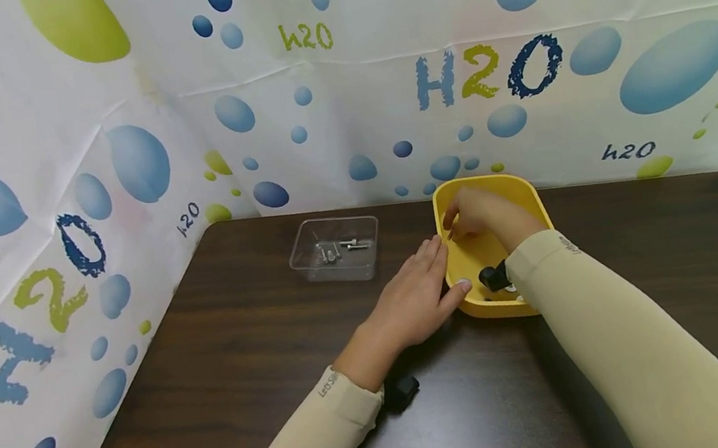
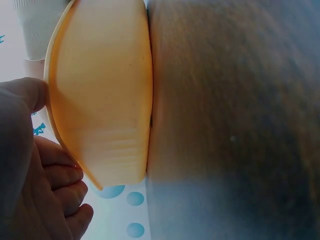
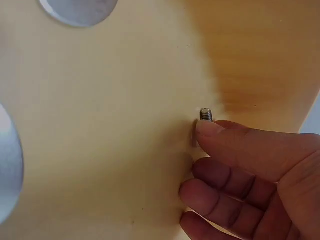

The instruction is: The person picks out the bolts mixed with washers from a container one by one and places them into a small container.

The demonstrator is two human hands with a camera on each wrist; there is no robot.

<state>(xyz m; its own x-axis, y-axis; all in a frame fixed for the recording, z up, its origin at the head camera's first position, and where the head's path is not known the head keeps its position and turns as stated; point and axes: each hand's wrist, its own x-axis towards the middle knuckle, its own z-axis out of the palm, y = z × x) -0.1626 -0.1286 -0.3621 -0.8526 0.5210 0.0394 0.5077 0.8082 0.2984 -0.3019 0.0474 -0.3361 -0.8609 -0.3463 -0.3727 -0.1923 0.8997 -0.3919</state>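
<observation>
- The small metal screw (image 3: 206, 114) is in the right hand (image 1: 482, 214), within the yellow plastic tray (image 1: 474, 259), which sits by the worktop's (image 1: 231, 341) far edge, right of its middle.
- The right hand is closed to a narrow pinch: the thumb presses the screw, its threaded tip showing past the thumb; the finger opposite is mostly hidden, and so is the rest of the screw.
- The left hand (image 1: 414, 297) is fairly wide, fingers extended against the tray's rim on the side toward the worktop's left edge, thumb over the near corner.
- The screw should be light, rigid and hard to damage. Its thread likely gives fingertips some bite, but being so small it could roll or slip; mid-shank between thumb and forefinger looks the surest hold.
- The tray looks light and fairly stiff, apt to slide; its rim is the natural grip.
- Smooth metal discs (image 3: 80, 10) lie in the tray, probably slippery and best lifted by their edges.
- Toward the worktop's far-left corner stands a clear plastic box (image 1: 337, 274) holding more screws (image 1: 357, 246).
</observation>
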